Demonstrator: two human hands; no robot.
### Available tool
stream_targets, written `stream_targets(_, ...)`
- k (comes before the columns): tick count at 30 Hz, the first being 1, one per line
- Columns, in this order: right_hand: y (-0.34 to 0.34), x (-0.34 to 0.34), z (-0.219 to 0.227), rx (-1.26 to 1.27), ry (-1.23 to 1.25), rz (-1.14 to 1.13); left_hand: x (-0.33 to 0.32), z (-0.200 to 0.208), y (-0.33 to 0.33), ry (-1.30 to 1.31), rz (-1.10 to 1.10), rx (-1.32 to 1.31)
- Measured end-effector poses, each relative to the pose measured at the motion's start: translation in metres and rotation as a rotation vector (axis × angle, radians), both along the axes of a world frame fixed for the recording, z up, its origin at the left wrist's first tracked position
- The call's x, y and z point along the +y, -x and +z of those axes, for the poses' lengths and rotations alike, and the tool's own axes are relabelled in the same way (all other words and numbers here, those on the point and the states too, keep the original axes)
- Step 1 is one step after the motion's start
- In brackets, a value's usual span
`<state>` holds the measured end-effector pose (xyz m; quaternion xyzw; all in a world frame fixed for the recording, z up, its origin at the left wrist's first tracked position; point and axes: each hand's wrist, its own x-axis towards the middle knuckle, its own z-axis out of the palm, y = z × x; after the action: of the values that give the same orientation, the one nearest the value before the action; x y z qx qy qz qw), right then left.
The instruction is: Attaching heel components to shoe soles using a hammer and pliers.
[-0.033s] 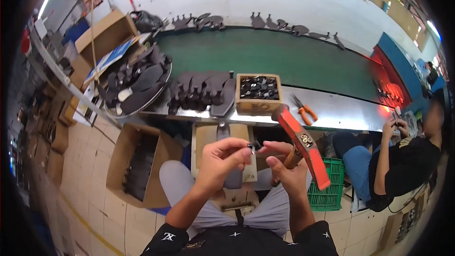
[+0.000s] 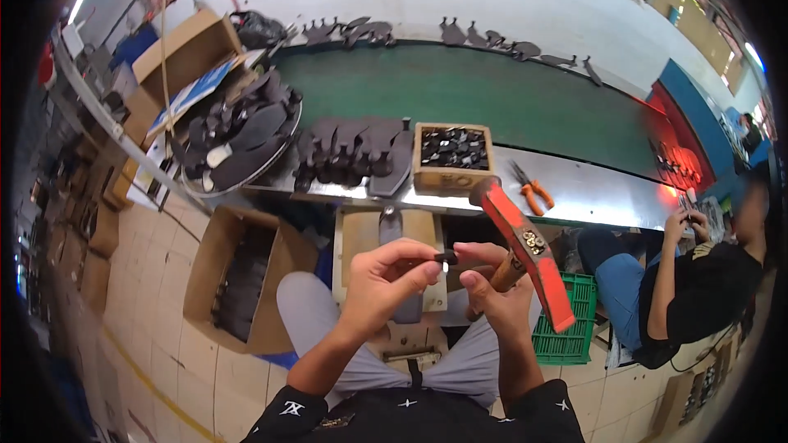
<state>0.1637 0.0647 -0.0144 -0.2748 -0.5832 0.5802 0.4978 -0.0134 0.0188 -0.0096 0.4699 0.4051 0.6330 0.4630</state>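
Note:
My left hand [image 2: 384, 280] pinches a small black piece [image 2: 446, 258] with a pale tip between thumb and fingers. The fingertips of my right hand [image 2: 502, 299] meet or nearly meet its other end. Held in my right hand by its wooden handle is a hammer [image 2: 529, 250] with a red head, slanting down to the right. Beneath my hands a dark grey sole-shaped piece [image 2: 408, 310] lies over a pale stand [image 2: 361, 226], partly hidden. Beyond them a wooden box [image 2: 451, 183] holds many small black pieces like the one I hold.
Orange-handled pliers [image 2: 535, 195] lie on the metal bench edge beside a green conveyor belt [image 2: 460, 82]. Dark soles [image 2: 353, 148] stand left of the box, near a heaped round tray [image 2: 246, 184]. A cardboard box [image 2: 205, 279] and green crate [image 2: 574, 320] flank me. At right sits another person [image 2: 706, 287].
The small black piece has turned in my left fingers and now lies more level. The whole view has shifted slightly. My right hand keeps the hammer.

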Motion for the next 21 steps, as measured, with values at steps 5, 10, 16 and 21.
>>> stream_targets(5, 0.016, -0.005, -0.006, 0.045, 0.0, 0.146, -0.019, 0.007, 0.018, -0.148, 0.132, 0.23)
stream_targets(10, 0.031, -0.008, -0.011, 0.138, 0.045, 0.16, -0.025, -0.011, 0.027, 0.301, -0.206, -0.472)
stream_targets(16, 0.036, -0.004, -0.038, 0.162, 0.086, 0.152, -0.015, -0.05, 0.015, 0.306, -0.323, -0.614)
stream_targets(21, 0.045, 0.012, -0.052, 0.125, 0.119, 0.073, 0.007, -0.094, 0.034, -0.075, 0.036, 0.055)
